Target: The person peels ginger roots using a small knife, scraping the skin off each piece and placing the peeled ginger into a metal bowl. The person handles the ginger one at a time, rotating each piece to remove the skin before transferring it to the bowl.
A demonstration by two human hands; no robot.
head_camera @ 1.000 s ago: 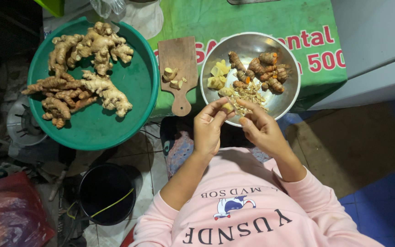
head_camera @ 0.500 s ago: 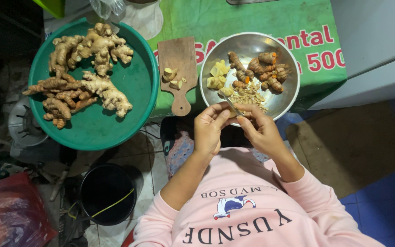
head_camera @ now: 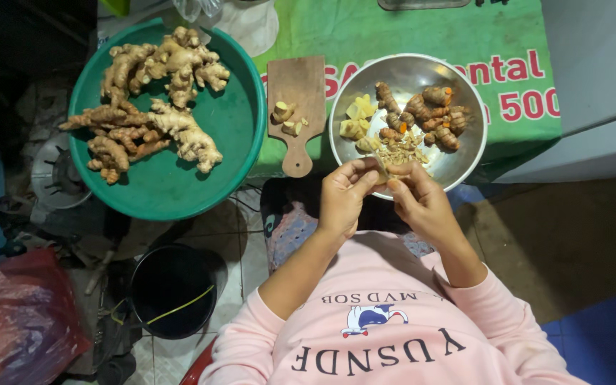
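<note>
Far left, floor level: red plastic bag at the bottom corner, a grey burner above it, partly tucked under the basin rim. Black bucket sits below the basin, a yellow cord across its mouth. Tight clutter on this side, little free floor.

Green basin holds a pile of ginger roots, bunched in the upper-left half; the lower-right half of the basin is bare. Its right rim overlaps the edge of the counter with the green cloth.

Wooden cutting board lies just beside the basin, handle pointing down past the counter edge, a few cut pieces on it. Narrow gap on each side of the board.

Steel bowl just right of the board, near rim hanging over the counter edge. Inside: peeled yellow chunks on the left, unpeeled turmeric pieces on the right, peelings at the near side.

Left hand and right hand meet at the bowl's near rim, fingers of both closed on one small root piece held between them, above the peelings. Can't tell if a blade is in either hand. Pink sleeves run down to the bottom edge.

Right of the bowl: green cloth ends, a pale surface begins, brown floor below it is open room.
</note>
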